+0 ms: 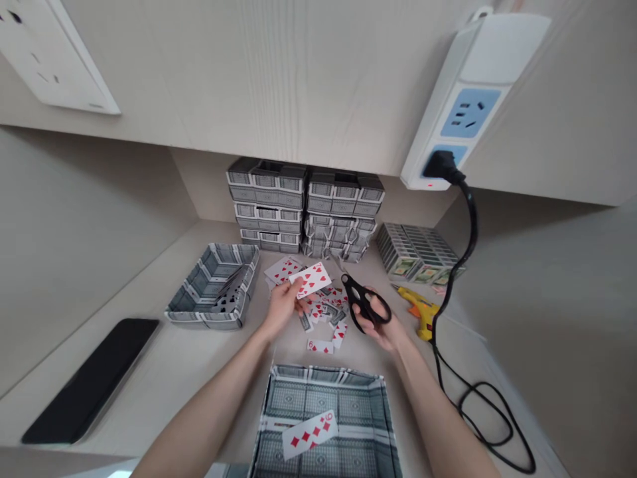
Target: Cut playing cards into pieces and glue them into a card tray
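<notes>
My left hand (pixel 283 307) pinches a red-pipped playing card (pixel 311 279) by its near edge, holding it above a scatter of cut card pieces (pixel 326 318) on the desk. My right hand (pixel 381 322) grips black-handled scissors (pixel 361 302), whose blades point toward the held card and stop just short of it. Another red card (pixel 283 269) lies flat behind the left hand. A box made of card backs (pixel 323 405) sits close in front of me with one red diamonds card (pixel 309 433) lying inside.
A smaller card-back tray (pixel 212 289) holding dark cards stands at the left. Stacks of similar boxes (pixel 303 206) line the back, card packs (pixel 418 252) at right. A yellow glue gun (pixel 422 311) with a black cable (pixel 450 332) lies right. A black phone (pixel 92 378) rests at far left.
</notes>
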A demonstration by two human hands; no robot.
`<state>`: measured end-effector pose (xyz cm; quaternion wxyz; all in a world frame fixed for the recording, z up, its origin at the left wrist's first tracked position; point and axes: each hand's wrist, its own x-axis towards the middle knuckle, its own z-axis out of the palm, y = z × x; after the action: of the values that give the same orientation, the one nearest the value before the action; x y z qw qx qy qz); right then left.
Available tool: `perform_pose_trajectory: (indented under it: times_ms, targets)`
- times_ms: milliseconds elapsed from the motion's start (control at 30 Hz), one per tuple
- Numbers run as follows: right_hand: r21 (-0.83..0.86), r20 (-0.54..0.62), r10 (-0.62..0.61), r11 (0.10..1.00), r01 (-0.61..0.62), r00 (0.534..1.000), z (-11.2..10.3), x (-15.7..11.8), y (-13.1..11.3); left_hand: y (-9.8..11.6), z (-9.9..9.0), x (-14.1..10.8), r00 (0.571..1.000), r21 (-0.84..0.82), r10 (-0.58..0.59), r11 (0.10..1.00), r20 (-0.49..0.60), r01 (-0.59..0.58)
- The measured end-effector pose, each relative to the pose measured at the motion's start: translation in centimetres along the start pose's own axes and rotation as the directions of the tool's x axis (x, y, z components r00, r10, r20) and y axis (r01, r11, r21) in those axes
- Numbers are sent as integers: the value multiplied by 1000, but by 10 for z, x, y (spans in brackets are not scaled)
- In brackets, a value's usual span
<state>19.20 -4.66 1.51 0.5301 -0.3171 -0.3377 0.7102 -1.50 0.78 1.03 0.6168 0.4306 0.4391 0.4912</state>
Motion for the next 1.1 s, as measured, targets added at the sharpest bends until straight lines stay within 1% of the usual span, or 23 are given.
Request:
perform_pose_trajectory:
  times_ms: [133,233,300,433,533,700,867,967,1100]
  targets:
    - [-140,81,-35,989,46,996,3,-4,10,4,1,-3,989,105,97,991,-114,-85]
    - [-155,114,-50,986,67,992,6,-5,15,4,0,-3,971,128,162,982,-176,-140]
    - [-168,145,-4,985,29,989,3,-4,17,3,-1,-1,966,86,176,983,-191,-162]
    - [-281,216,164,955,-99,963,-3,-5,20,-2,0,2,975,-76,146,984,-165,-161]
    - [-329,234,202,937,-118,951,-1,-6,23,-4,2,3,974,-87,117,987,-192,-136]
    - [-312,260,187,945,-101,947,7,-7,29,-9,8,0,972,3,99,995,-213,-101]
    - [-292,250,178,951,-101,952,11,-8,30,-15,12,-4,971,54,132,991,-202,-123]
    - [-267,245,186,956,-118,951,15,-9,28,-18,12,-5,970,69,148,988,-192,-137]
    - [-236,238,206,960,-149,949,22,-10,27,-21,10,-5,964,95,165,984,-210,-148]
